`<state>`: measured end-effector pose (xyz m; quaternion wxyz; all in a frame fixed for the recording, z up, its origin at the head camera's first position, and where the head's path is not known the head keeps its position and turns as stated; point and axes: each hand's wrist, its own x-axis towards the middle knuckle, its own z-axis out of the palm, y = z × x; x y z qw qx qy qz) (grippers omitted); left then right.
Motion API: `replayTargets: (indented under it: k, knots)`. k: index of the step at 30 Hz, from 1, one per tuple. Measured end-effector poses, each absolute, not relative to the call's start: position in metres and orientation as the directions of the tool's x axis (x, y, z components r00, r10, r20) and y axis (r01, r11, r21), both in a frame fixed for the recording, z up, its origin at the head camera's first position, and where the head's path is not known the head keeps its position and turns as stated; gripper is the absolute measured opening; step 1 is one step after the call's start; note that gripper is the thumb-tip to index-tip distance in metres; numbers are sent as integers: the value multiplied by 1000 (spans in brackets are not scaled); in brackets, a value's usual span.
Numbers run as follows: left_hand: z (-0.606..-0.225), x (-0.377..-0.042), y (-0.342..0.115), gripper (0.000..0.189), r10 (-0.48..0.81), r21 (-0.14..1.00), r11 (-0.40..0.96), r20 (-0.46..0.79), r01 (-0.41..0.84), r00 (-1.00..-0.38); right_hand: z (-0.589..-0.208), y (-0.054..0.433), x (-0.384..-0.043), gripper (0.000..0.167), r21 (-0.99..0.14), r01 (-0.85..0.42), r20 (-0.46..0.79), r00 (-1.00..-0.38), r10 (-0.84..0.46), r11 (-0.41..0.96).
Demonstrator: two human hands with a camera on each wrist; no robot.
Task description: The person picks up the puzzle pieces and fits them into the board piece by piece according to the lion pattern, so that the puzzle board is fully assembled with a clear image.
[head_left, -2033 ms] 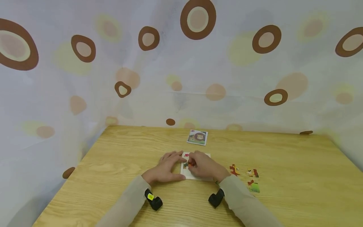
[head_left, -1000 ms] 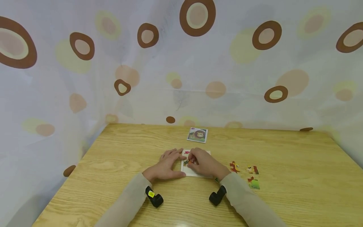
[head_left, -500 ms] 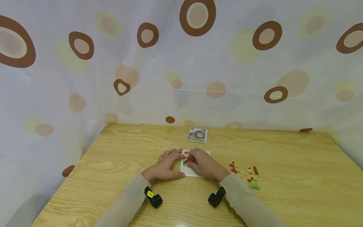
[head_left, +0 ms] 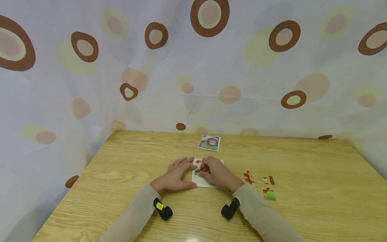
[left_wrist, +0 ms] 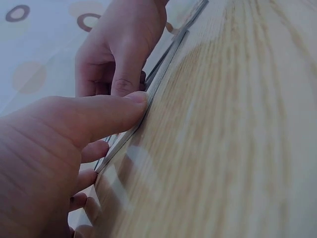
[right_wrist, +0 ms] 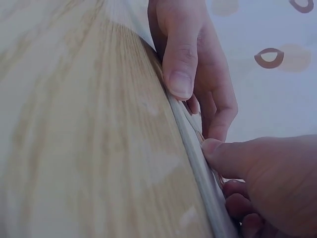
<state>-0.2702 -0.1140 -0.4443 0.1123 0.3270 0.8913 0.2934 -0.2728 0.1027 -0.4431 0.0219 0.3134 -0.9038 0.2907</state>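
A white puzzle board (head_left: 203, 182) lies between the hands, with pink and green picture parts showing at its left side. The left hand (head_left: 176, 176) is spread along the board's left edge. Its thumb touches the near corner and its fingers reach the far corner. Over the middle of the board, the right hand (head_left: 217, 173) pinches a small reddish-orange puzzle piece (head_left: 203, 170), mostly hidden by the fingers. In the right wrist view, the right thumb (right_wrist: 223, 156) and curled fingers are at the board's surface. The left thumb (left_wrist: 116, 111) lies against the board's rim in the left wrist view.
Loose puzzle pieces lie on the wooden table (head_left: 127, 161) to the right: a reddish-brown one (head_left: 249, 177), a white-and-brown one (head_left: 268, 179) and a green one (head_left: 269, 194). A square lion picture (head_left: 209, 143) lies beyond the board. Patterned cloth (head_left: 169, 67) hangs behind.
The head view has tilted slightly, so everything sits a little higher. Both hands stay at the board; the right fingers shift only slightly over the orange piece.
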Motion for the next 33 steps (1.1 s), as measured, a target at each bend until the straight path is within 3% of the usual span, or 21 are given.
replayTargets:
  k: [8, 14, 24, 33]
  knots:
    - [-444, -267, -117, 57, 643, 592, 618, -2, 518, -766, -437, 100, -270, 11, -578, -538, 163, -812, -560, 613]
    - [-445, -266, -117, 56, 636, 597, 619, -1, 510, -771, -427, 116, -266, 5, -660, -541, 227, -805, -549, 521]
    - [-448, -266, -113, 57, 648, 594, 614, -5, 519, -762, -427, 170, -256, 8, -668, -494, 199, -839, -507, 556]
    - [-450, -269, -112, 57, 646, 597, 599, 32, 533, -762, -410, 210, -252, 9, -595, -533, 189, -820, -540, 602]
